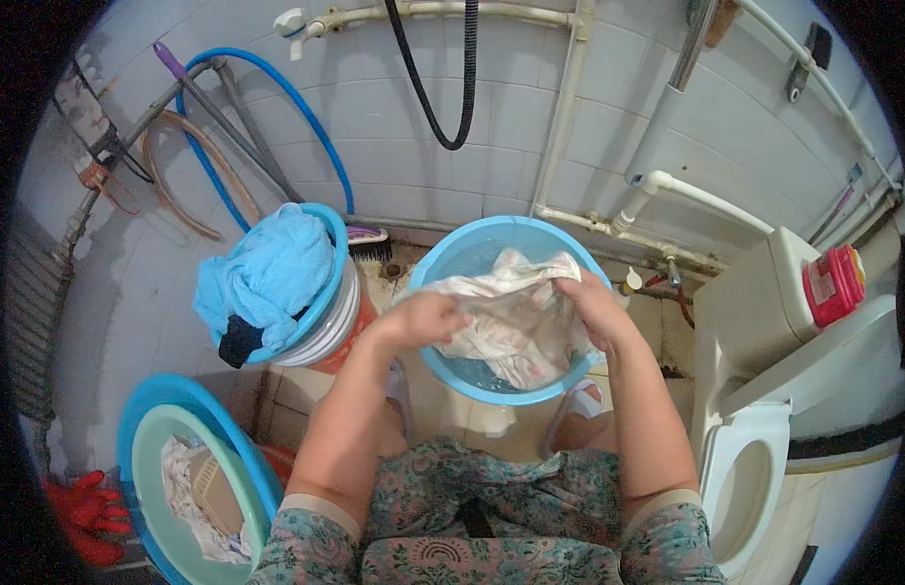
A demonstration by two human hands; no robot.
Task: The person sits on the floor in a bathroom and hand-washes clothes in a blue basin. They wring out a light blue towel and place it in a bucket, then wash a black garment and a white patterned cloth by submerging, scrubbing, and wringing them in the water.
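A wet white garment with faint coloured marks is stretched between my two hands over a light blue basin with water in it. My left hand is closed at the garment's left edge, its fingers curled and slightly blurred. At the upper right edge, my right hand pinches the cloth, thumb on top. The lower part of the garment hangs into the basin. What kind of garment it is, I cannot tell.
Left of the basin, a blue tub heaped with a blue towel rests on white buckets. Nearer stand nested basins holding clothes and a beige scoop. Red gloves hang beside them. A toilet stands right; a brush lies behind.
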